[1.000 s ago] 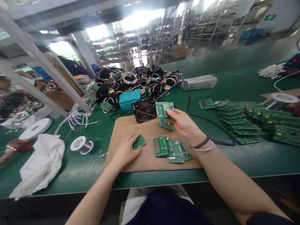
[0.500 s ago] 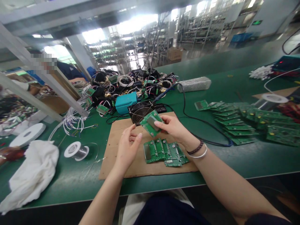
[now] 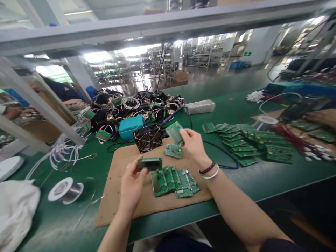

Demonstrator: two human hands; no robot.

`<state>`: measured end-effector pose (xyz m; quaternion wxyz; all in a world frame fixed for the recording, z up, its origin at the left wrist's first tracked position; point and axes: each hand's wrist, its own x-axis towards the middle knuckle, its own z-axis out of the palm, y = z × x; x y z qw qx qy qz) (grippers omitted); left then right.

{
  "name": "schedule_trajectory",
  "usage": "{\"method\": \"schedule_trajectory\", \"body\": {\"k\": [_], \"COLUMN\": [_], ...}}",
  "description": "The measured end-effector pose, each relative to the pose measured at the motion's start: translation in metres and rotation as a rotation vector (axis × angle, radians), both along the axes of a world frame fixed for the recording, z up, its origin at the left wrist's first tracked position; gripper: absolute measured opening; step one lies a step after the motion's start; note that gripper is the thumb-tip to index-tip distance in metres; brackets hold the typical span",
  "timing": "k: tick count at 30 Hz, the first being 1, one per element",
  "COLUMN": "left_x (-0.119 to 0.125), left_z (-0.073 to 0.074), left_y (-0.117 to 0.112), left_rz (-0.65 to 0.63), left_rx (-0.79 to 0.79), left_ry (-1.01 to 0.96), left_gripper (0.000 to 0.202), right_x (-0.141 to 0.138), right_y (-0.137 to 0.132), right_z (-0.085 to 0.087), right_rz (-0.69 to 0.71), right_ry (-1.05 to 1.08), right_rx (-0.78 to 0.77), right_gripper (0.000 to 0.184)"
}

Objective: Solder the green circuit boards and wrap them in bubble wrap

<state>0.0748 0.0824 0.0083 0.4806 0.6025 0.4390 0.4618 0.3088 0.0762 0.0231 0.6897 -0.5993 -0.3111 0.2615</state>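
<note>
My left hand [image 3: 132,183] is closed on a small green board with a display [image 3: 149,163], lifted just above the cardboard sheet [image 3: 123,203]. My right hand [image 3: 193,142] pinches another green circuit board [image 3: 174,132], raised near the small black fan [image 3: 147,139]. Between the hands one loose board [image 3: 173,150] lies flat on the cardboard. A short row of overlapping green boards [image 3: 174,179] lies below my hands on the same sheet.
Rows of green boards [image 3: 246,143] cover the green table on the right, where another person's hand [image 3: 321,117] shows. A teal box [image 3: 130,126], tangled cables [image 3: 136,105], a solder spool [image 3: 65,190] and white cloth [image 3: 14,210] lie left. Metal frame bars [image 3: 39,105] cross the upper left.
My left hand has taken a display board and lifted it. My right hand moved its board back toward the fan. One board now lies loose between them. The camera has tilted up and rightward.
</note>
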Motion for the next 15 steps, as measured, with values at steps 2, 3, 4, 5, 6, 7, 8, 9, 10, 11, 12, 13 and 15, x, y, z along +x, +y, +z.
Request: {"method": "schedule_trajectory", "body": {"k": [2, 3, 4, 5, 6, 7, 8, 9, 10, 11, 12, 13, 15], "left_x": [-0.005, -0.007, -0.010, -0.012, -0.014, -0.016, -0.017, -0.018, -0.018, -0.019, -0.019, -0.019, -0.023], "left_z": [-0.002, -0.003, -0.004, -0.006, -0.008, -0.011, -0.014, -0.017, -0.021, -0.025, -0.027, -0.029, -0.030], "left_y": [-0.006, -0.009, -0.013, -0.017, -0.021, -0.024, -0.027, -0.029, -0.032, -0.033, -0.035, -0.037, -0.041], "left_rz": [-0.017, -0.028, -0.041, -0.047, -0.047, -0.040, -0.022, 0.001, 0.027, 0.052, 0.070, 0.082, 0.079], "left_rx": [-0.166, -0.251, -0.326, -0.383, -0.420, -0.432, -0.422, -0.402, -0.381, -0.365, -0.357, -0.355, -0.354], "left_ry": [-0.117, -0.161, -0.190, -0.207, -0.214, -0.201, -0.175, -0.138, -0.093, -0.045, 0.003, 0.049, 0.150], "left_gripper": [0.053, 0.057, 0.060, 0.061, 0.061, 0.060, 0.059, 0.058, 0.058, 0.057, 0.057, 0.057, 0.053], "right_x": [0.028, 0.039, 0.046, 0.050, 0.050, 0.047, 0.041, 0.034, 0.027, 0.020, 0.015, 0.011, 0.007], "right_y": [0.003, 0.004, 0.004, 0.005, 0.006, 0.006, 0.006, 0.005, 0.005, 0.004, 0.002, 0.001, -0.001], "right_z": [0.003, 0.003, 0.003, 0.002, 0.001, -0.001, -0.002, -0.002, -0.002, -0.001, 0.000, 0.002, 0.005], "right_rz": [-0.186, -0.249, -0.289, -0.312, -0.318, -0.312, -0.296, -0.275, -0.254, -0.234, -0.216, -0.202, -0.173], "right_ry": [0.042, 0.067, 0.091, 0.113, 0.131, 0.144, 0.153, 0.158, 0.160, 0.160, 0.158, 0.156, 0.148], "right_rx": [0.052, 0.067, 0.076, 0.082, 0.086, 0.090, 0.093, 0.097, 0.099, 0.100, 0.098, 0.094, 0.082], "right_gripper": [0.034, 0.034, 0.035, 0.036, 0.037, 0.038, 0.038, 0.039, 0.039, 0.038, 0.038, 0.037, 0.037]}}
